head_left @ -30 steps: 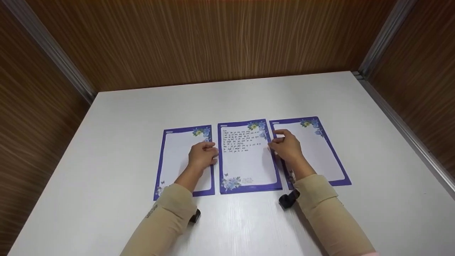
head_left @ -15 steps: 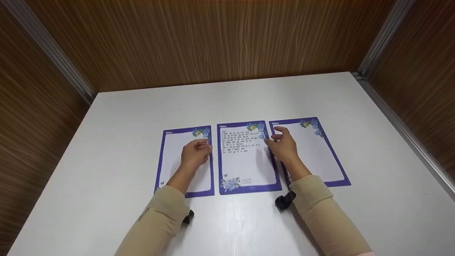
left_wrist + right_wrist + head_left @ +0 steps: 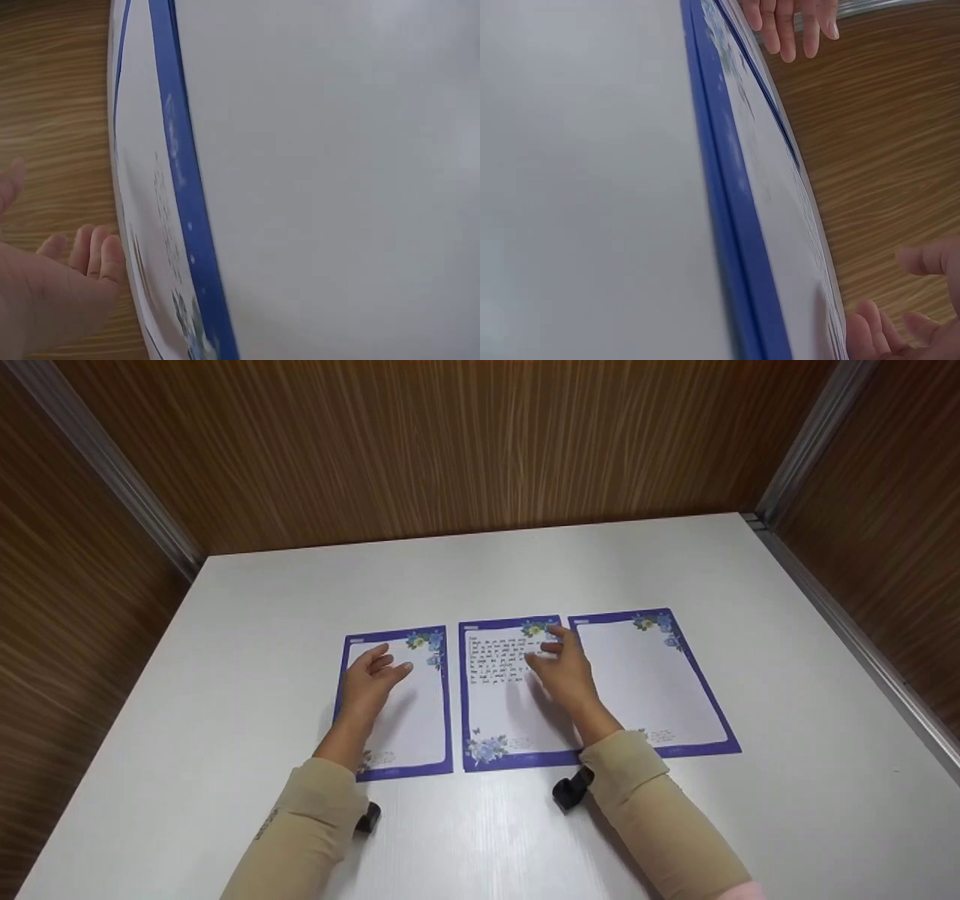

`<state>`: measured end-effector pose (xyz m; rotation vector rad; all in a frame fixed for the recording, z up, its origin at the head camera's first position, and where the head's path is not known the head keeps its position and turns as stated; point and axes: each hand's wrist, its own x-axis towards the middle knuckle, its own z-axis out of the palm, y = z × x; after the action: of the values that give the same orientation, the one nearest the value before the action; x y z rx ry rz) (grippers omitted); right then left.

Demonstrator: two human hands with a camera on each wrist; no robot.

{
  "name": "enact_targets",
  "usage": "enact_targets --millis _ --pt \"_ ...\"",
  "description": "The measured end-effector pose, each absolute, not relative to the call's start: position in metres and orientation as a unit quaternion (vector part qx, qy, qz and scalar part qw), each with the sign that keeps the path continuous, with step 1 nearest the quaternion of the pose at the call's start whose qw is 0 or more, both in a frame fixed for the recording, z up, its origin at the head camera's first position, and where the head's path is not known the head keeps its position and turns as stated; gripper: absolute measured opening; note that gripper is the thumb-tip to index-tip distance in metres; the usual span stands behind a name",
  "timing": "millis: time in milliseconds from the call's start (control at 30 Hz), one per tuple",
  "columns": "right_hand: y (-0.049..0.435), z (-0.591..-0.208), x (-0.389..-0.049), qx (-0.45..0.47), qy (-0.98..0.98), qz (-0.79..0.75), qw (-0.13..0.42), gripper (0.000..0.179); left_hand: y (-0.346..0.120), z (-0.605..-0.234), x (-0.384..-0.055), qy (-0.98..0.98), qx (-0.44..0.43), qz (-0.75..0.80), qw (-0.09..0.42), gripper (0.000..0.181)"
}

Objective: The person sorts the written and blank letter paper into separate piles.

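Three purple-bordered sheets of letter paper with blue flowers lie in a row on the white table (image 3: 225, 675). Handwriting fills the upper part of the middle sheet (image 3: 495, 709); the left sheet (image 3: 424, 712) and right sheet (image 3: 660, 690) have blank white centres. My left hand (image 3: 366, 682) hovers over the left sheet, fingers loosely bent, holding nothing. Above the right side of the middle sheet is my right hand (image 3: 568, 671), thumb and fingers apart, also holding nothing. Its shadow falls on the paper. The right wrist view shows both hands, including the left hand (image 3: 791, 26) at the top.
Brown wood-grain panels (image 3: 465, 450) stand behind and at both sides of the table. A metal rail (image 3: 847, 630) runs along the right edge. Black wrist devices (image 3: 574, 790) hang below both beige sleeves (image 3: 626, 772).
Both hands have moved left, away from the middle sheet's side edges. The left hand went over the left sheet and its fingers spread; the right came over the middle sheet. The sheets stayed nearly still.
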<state>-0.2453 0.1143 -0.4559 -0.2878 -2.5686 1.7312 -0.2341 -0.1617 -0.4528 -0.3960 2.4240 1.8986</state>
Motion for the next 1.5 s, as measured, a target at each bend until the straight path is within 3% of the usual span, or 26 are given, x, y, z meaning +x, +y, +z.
enact_targets --millis 533,1000,1500 --pt "0.064 -0.460 -0.244 -0.048 -0.833 0.552 0.005 0.059 -0.213 -0.450 -0.228 0.803 -0.165 0.573 0.013 0.072" --pt "0.026 -0.458 -0.233 -0.021 -0.832 0.550 -0.065 0.061 -0.235 -0.448 -0.222 0.790 -0.212 0.575 0.030 0.070" --pt "0.016 -0.457 -0.226 0.008 -0.836 0.533 -0.127 0.065 -0.240 -0.446 -0.219 0.772 -0.226 0.591 0.067 0.066"
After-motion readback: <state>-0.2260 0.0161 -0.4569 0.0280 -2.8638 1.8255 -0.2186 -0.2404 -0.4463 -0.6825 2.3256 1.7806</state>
